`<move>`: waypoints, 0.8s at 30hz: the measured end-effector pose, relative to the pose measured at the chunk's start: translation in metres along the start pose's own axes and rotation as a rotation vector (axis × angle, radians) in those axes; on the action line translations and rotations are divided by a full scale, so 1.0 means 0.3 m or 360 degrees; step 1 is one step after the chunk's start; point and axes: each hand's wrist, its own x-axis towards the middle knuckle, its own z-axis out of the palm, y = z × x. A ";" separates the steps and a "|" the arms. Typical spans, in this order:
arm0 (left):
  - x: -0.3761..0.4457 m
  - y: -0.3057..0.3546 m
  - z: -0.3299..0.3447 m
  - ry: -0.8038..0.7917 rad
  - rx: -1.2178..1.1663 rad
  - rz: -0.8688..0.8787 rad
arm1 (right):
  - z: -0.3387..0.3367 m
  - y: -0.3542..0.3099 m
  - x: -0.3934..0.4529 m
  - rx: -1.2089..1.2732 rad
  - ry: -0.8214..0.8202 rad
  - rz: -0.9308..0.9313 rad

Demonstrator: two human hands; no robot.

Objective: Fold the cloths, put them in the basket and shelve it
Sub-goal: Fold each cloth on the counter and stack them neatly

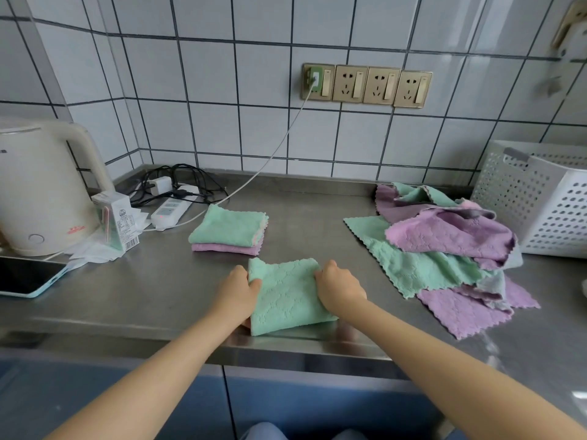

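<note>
A folded green cloth (287, 296) lies near the front edge of the steel counter (158, 293). My left hand (238, 289) grips its left edge and my right hand (338, 287) grips its right edge. Behind it sits a small stack of folded cloths (228, 231), green on top of purple. An unfolded heap of purple and green cloths (444, 249) lies to the right. A white perforated basket (540, 198) stands at the far right against the tiled wall.
A cream kettle (41, 185) stands at the left, with a small carton (116, 219), a power strip (170, 209) and tangled cables beside it. A phone (28, 277) lies at the left edge. A white cable (270, 160) runs to the wall sockets (365, 85).
</note>
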 end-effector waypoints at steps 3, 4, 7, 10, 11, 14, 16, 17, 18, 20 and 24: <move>-0.001 0.000 0.008 0.0065 0.0100 0.0012 | -0.005 -0.016 0.019 -0.0094 -0.0084 0.0069; -0.010 0.004 0.007 0.0088 0.0089 0.0026 | -0.007 -0.020 0.022 -0.0116 -0.0094 0.0080; -0.064 0.022 -0.008 0.0203 0.0295 0.0165 | -0.008 -0.022 0.014 -0.0261 -0.0012 0.0051; -0.111 0.016 -0.017 0.0411 0.0848 0.0799 | -0.008 -0.017 0.000 -0.0488 0.0378 -0.0258; -0.116 0.011 -0.014 0.0326 0.0880 0.0961 | -0.007 -0.016 -0.005 -0.0509 0.0480 -0.0427; -0.094 -0.030 0.002 -0.0044 0.0939 0.1003 | 0.013 -0.001 -0.003 -0.0526 0.0440 -0.0927; -0.076 -0.063 0.012 -0.0182 0.0870 0.0793 | 0.030 0.023 0.006 -0.0515 0.0278 -0.0991; -0.071 -0.077 0.009 -0.0242 0.0814 0.0662 | 0.036 0.039 0.014 -0.0496 0.0205 -0.0958; -0.069 -0.089 0.007 -0.0279 0.0762 0.0556 | 0.041 0.057 0.024 -0.0480 0.0147 -0.0916; -0.065 -0.107 0.002 -0.0269 0.0748 0.0447 | 0.048 0.090 0.038 -0.0491 0.0091 -0.0840; -0.069 -0.088 0.009 -0.0270 0.0494 0.0338 | 0.064 0.131 0.050 -0.0502 0.0067 -0.0742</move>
